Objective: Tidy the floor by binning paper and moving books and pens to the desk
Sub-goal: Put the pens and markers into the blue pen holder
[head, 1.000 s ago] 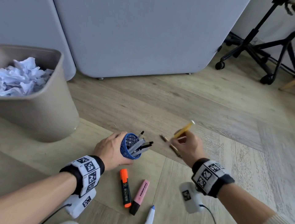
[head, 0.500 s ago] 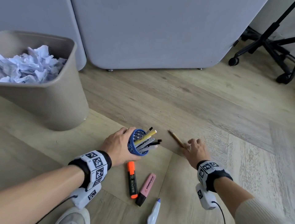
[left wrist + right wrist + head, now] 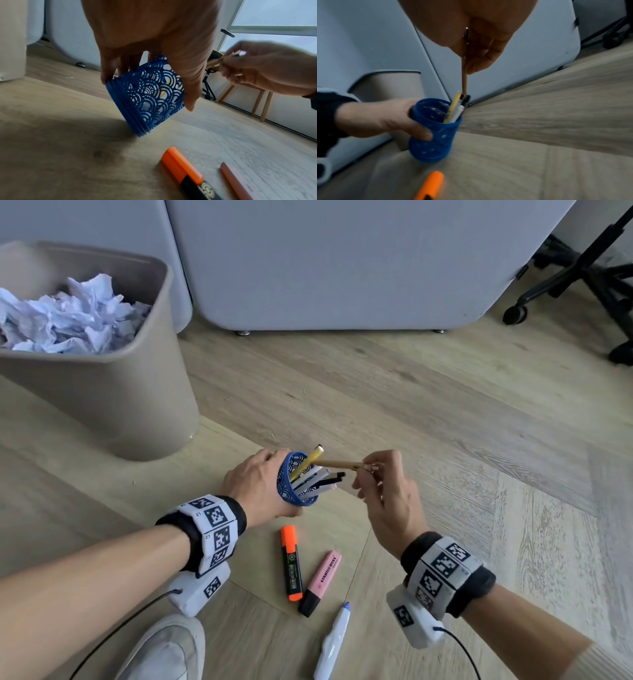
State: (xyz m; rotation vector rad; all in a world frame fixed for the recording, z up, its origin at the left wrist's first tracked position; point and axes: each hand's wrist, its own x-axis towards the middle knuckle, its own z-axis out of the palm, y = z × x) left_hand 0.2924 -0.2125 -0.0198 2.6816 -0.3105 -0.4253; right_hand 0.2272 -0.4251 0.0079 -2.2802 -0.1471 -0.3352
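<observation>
white pen [image 3: 331, 642], pink highlighter [image 3: 321, 582], orange highlighter [image 3: 290, 562] lay on floor [image 3: 445, 419] | left hand [image 3: 258, 484] gripped tilted blue pen cup [image 3: 297, 484]; right hand [image 3: 387, 501] pinched tan pen [image 3: 337, 463], tip at cup mouth | bin [image 3: 113, 402] held crumpled paper [image 3: 65, 320]

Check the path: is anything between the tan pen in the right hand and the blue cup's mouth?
Partly. The pens already in the blue cup crowd the side the tan pen approaches from; the rest is open.

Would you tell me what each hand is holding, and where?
Left hand grips the blue pen cup round its side; right hand pinches the tan pen near its clip end.
</observation>
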